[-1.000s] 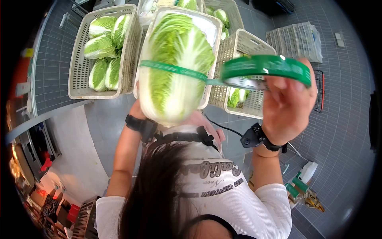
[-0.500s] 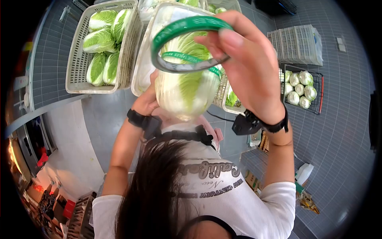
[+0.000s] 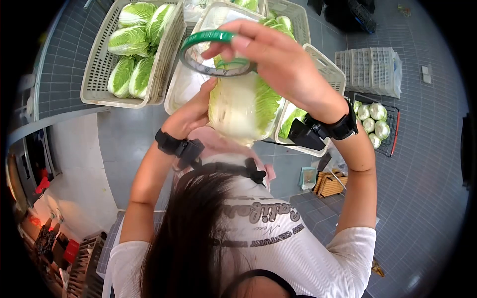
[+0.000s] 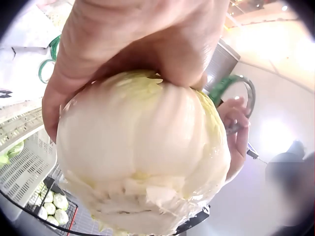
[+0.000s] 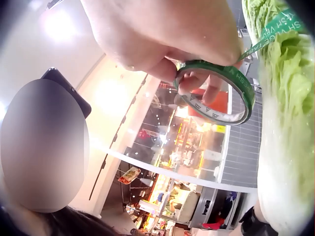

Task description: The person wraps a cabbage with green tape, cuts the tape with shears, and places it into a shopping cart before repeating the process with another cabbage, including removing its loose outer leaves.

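Note:
A large napa cabbage (image 3: 238, 109) is tilted toward the person, its pale cut base filling the left wrist view. My left hand (image 3: 195, 110) grips it from the side, the fingers spread around it in the left wrist view. My right hand (image 3: 288, 67) holds a roll of green printed tape (image 3: 208, 36) above the cabbage, with fingers through the ring. In the right wrist view, a printed tape strip (image 5: 280, 27) runs taut from beside the roll onto the leafy side of the cabbage. The roll hides part of the leaves in the head view.
A crate of napa cabbages (image 3: 169, 74) stands at the left. Under the held cabbage is a white-lined crate (image 3: 174, 94). Another crate (image 3: 325, 62) with cabbages sits at the right. Farther right are stacked crates (image 3: 370, 72) and a basket of pale round-ended vegetables (image 3: 380, 130).
My right hand has swung the tape roll leftward from the right side to above the cabbage. The cabbage has turned in my left hand, and its band has shifted toward the far end.

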`<action>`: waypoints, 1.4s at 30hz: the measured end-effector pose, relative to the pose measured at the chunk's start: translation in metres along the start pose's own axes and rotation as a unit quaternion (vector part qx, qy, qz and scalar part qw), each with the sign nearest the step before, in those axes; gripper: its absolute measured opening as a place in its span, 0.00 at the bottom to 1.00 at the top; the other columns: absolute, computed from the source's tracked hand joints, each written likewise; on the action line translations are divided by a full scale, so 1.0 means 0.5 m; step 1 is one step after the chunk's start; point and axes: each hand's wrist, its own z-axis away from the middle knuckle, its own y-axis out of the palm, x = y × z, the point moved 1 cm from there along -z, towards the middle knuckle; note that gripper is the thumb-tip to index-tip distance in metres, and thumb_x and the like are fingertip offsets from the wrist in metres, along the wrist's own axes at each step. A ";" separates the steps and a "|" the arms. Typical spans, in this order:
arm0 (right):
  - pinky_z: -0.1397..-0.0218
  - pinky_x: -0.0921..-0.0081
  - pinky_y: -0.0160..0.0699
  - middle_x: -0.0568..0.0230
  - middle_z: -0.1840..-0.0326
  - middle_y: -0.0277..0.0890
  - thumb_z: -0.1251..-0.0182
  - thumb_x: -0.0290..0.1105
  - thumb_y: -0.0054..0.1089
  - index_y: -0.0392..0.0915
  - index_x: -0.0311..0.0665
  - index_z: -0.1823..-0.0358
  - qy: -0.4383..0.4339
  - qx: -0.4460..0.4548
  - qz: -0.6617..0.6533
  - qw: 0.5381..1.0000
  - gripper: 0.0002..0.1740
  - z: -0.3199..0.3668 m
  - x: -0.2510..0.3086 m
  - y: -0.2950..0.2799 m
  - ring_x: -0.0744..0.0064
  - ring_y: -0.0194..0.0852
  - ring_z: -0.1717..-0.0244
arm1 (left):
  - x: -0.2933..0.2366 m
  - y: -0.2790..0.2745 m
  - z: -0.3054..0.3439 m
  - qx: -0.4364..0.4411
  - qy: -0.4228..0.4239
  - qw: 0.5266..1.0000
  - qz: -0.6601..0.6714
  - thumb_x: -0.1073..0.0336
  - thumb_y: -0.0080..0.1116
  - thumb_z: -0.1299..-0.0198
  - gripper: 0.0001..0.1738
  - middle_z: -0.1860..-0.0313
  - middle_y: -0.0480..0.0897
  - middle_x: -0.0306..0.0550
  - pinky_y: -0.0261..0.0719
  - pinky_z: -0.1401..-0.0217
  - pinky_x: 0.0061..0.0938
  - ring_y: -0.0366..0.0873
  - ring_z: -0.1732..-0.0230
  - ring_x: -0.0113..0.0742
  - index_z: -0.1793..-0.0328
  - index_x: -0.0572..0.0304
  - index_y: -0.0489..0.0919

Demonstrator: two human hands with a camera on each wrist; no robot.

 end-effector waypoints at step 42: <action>0.36 0.61 0.73 0.52 0.38 0.70 0.28 0.60 0.34 0.60 0.34 0.32 -0.039 -0.348 -0.579 0.736 0.38 0.314 -0.400 0.050 0.59 0.72 0.40 | -0.005 0.159 0.061 -0.095 0.303 0.750 -0.581 0.69 0.70 0.61 0.43 0.28 0.60 0.56 0.52 0.25 0.45 0.52 0.25 0.58 0.32 0.51 0.68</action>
